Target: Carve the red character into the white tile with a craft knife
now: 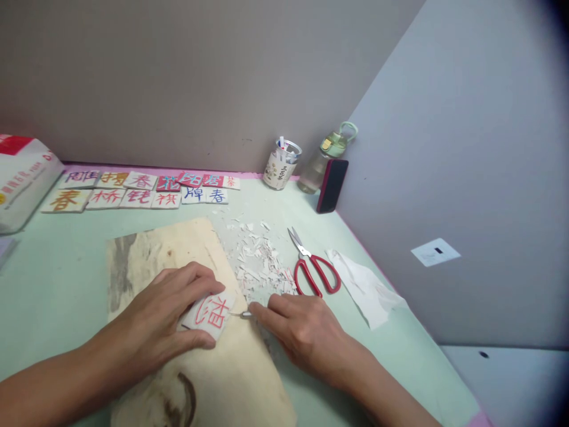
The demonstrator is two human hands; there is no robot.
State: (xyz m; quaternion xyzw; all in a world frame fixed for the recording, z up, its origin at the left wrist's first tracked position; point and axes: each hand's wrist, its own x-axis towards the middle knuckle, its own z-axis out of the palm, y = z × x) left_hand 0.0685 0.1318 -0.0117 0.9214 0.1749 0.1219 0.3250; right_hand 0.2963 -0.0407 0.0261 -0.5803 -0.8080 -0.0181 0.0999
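Observation:
My left hand point(171, 314) is closed round a small white block point(210, 312) with a red character drawn on it, pinning it to a worn wooden board point(151, 252). My right hand point(300, 332) pinches a thin metal carving tool point(245, 314), its tip touching the block's right edge. White shavings point(260, 261) lie scattered just beyond the block.
Red-handled scissors point(313, 270) and a crumpled white tissue point(367, 287) lie to the right. Several carved character tiles point(137, 190) line the back of the green table point(57, 267). A paper cup of pens point(281, 164), a bottle point(322, 160), a dark phone point(332, 185) and a bag point(22, 178) stand behind.

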